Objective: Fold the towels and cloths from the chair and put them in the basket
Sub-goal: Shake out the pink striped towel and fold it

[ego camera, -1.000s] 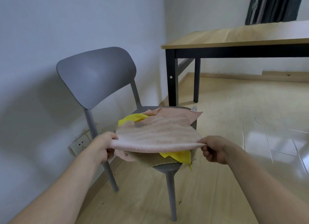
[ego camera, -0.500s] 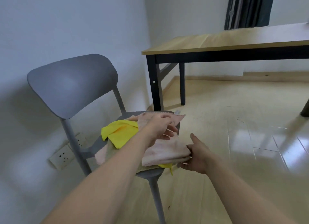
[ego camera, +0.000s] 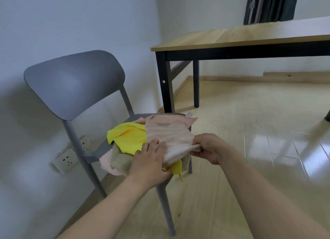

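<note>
A grey chair (ego camera: 75, 81) holds a pile of cloths. On top lies a folded pink towel (ego camera: 167, 137). My right hand (ego camera: 208, 148) pinches its near right corner. My left hand (ego camera: 151, 160) lies on the towel's left near edge, its fingers bent over the fold. Under it are a yellow cloth (ego camera: 128, 137), an olive-beige cloth (ego camera: 119, 160) and another pink cloth (ego camera: 107, 164) hanging over the seat's front. No basket is in view.
A wooden table (ego camera: 232, 37) with black legs stands behind and to the right of the chair. A wall socket (ego camera: 67, 159) sits low on the left wall. A dark curtain (ego camera: 269, 5) hangs at the back. The floor is pale wood.
One second ago both hands held the pink towel spread wide. The left hand carried its side over to the right, folding the towel, and has drawn back to the near left edge.
</note>
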A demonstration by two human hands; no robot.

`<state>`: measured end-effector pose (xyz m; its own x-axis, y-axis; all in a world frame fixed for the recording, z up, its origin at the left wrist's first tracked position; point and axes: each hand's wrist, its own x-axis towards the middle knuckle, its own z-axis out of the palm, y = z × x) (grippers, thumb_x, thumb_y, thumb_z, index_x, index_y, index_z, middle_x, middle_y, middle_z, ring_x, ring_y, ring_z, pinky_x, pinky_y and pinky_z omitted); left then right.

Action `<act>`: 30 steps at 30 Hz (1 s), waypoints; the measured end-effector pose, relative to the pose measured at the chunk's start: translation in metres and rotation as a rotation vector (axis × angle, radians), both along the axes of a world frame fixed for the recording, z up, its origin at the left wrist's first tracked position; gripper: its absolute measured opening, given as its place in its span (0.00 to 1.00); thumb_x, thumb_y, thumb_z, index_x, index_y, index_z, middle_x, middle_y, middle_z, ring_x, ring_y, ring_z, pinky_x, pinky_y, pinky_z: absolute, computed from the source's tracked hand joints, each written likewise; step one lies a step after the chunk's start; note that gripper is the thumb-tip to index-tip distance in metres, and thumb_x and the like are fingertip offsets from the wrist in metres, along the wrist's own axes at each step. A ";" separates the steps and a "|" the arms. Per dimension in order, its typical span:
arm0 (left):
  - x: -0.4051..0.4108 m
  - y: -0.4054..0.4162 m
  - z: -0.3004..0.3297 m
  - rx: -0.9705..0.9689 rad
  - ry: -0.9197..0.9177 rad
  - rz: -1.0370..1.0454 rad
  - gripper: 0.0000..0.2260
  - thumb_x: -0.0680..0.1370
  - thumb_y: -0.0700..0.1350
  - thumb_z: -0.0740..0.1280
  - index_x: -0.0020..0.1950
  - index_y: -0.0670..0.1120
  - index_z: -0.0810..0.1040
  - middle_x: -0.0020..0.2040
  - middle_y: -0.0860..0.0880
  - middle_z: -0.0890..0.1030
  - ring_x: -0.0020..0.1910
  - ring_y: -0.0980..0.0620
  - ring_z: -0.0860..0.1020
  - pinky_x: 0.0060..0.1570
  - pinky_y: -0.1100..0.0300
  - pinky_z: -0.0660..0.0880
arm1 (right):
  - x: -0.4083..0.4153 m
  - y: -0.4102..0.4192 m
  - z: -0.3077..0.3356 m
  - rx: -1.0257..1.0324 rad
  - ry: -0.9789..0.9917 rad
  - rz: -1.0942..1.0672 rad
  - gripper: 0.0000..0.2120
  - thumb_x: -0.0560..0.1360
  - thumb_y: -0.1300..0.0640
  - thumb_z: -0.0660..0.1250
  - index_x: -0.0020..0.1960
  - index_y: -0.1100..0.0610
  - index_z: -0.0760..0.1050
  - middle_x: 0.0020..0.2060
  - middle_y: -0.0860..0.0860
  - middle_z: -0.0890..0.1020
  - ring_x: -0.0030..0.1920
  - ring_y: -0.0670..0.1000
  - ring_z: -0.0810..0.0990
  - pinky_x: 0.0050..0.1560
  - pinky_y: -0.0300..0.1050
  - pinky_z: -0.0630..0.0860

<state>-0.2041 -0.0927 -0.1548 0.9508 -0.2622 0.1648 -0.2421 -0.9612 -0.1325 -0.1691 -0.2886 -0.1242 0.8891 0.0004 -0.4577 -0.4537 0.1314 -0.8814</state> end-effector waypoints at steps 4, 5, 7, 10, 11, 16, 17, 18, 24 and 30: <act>0.000 -0.004 0.016 0.065 -0.122 0.012 0.19 0.75 0.48 0.55 0.65 0.48 0.67 0.59 0.49 0.75 0.54 0.46 0.74 0.41 0.55 0.70 | -0.001 0.010 0.028 -0.002 -0.082 0.008 0.16 0.75 0.72 0.56 0.58 0.58 0.68 0.48 0.60 0.73 0.37 0.54 0.75 0.32 0.44 0.79; 0.001 -0.002 0.027 0.059 -0.148 0.021 0.15 0.76 0.45 0.55 0.63 0.48 0.68 0.57 0.48 0.76 0.52 0.46 0.76 0.38 0.55 0.68 | -0.001 0.013 0.039 -0.015 -0.091 0.030 0.11 0.76 0.70 0.58 0.55 0.59 0.72 0.46 0.59 0.73 0.36 0.52 0.74 0.29 0.41 0.76; 0.004 0.008 0.058 -0.034 -0.176 0.014 0.14 0.77 0.40 0.55 0.63 0.47 0.68 0.55 0.47 0.78 0.49 0.45 0.77 0.35 0.55 0.66 | -0.004 0.019 0.067 -0.036 -0.132 0.089 0.06 0.79 0.61 0.61 0.52 0.61 0.76 0.41 0.56 0.73 0.34 0.49 0.73 0.31 0.38 0.71; 0.008 0.029 0.113 -0.366 -0.096 0.013 0.08 0.76 0.39 0.56 0.54 0.47 0.69 0.46 0.45 0.78 0.41 0.43 0.74 0.34 0.53 0.68 | -0.008 0.022 0.116 0.008 -0.281 0.219 0.12 0.79 0.55 0.62 0.55 0.63 0.75 0.40 0.55 0.70 0.35 0.48 0.70 0.35 0.40 0.68; 0.009 0.036 0.132 -0.499 -0.048 0.029 0.05 0.76 0.40 0.56 0.50 0.48 0.68 0.43 0.46 0.77 0.40 0.44 0.74 0.35 0.52 0.69 | -0.011 0.023 0.133 -0.046 -0.340 0.282 0.12 0.76 0.58 0.65 0.57 0.63 0.74 0.42 0.55 0.70 0.36 0.48 0.69 0.35 0.40 0.68; 0.004 0.061 0.210 -0.819 0.017 -0.028 0.08 0.75 0.37 0.58 0.42 0.48 0.72 0.38 0.49 0.76 0.39 0.48 0.74 0.46 0.46 0.77 | -0.029 0.032 0.195 -0.575 -0.523 0.499 0.20 0.65 0.62 0.71 0.56 0.54 0.79 0.47 0.54 0.79 0.44 0.52 0.76 0.41 0.42 0.73; 0.001 0.064 0.220 -0.864 0.007 -0.057 0.08 0.76 0.37 0.59 0.43 0.47 0.75 0.38 0.49 0.77 0.39 0.49 0.74 0.47 0.46 0.77 | -0.034 0.034 0.205 -0.631 -0.576 0.473 0.14 0.68 0.62 0.71 0.52 0.53 0.79 0.47 0.53 0.81 0.46 0.51 0.79 0.44 0.41 0.75; -0.002 0.066 0.228 -0.933 -0.010 -0.090 0.07 0.77 0.38 0.61 0.44 0.46 0.77 0.39 0.49 0.78 0.39 0.51 0.74 0.46 0.48 0.77 | -0.039 0.035 0.214 -0.671 -0.630 0.439 0.08 0.71 0.60 0.71 0.50 0.53 0.79 0.46 0.51 0.82 0.47 0.50 0.80 0.47 0.41 0.76; -0.020 0.078 0.241 -1.371 -0.022 -0.119 0.07 0.81 0.45 0.64 0.54 0.43 0.77 0.46 0.49 0.78 0.44 0.53 0.75 0.46 0.57 0.74 | -0.049 0.046 0.238 -0.601 -0.704 0.319 0.12 0.78 0.44 0.64 0.49 0.51 0.80 0.44 0.47 0.84 0.47 0.49 0.80 0.55 0.45 0.74; -0.012 0.070 0.216 -1.649 0.120 0.029 0.17 0.82 0.55 0.57 0.58 0.42 0.73 0.58 0.37 0.78 0.51 0.44 0.78 0.55 0.43 0.77 | -0.047 0.088 0.213 -0.055 -0.480 0.130 0.15 0.82 0.46 0.55 0.53 0.56 0.75 0.46 0.56 0.81 0.48 0.58 0.82 0.55 0.60 0.79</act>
<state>-0.2158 -0.0223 0.0609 0.9791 0.1258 0.1600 -0.1557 -0.0434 0.9868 -0.2158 -0.2001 0.0884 0.9936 0.1127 0.0005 -0.0049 0.0479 -0.9988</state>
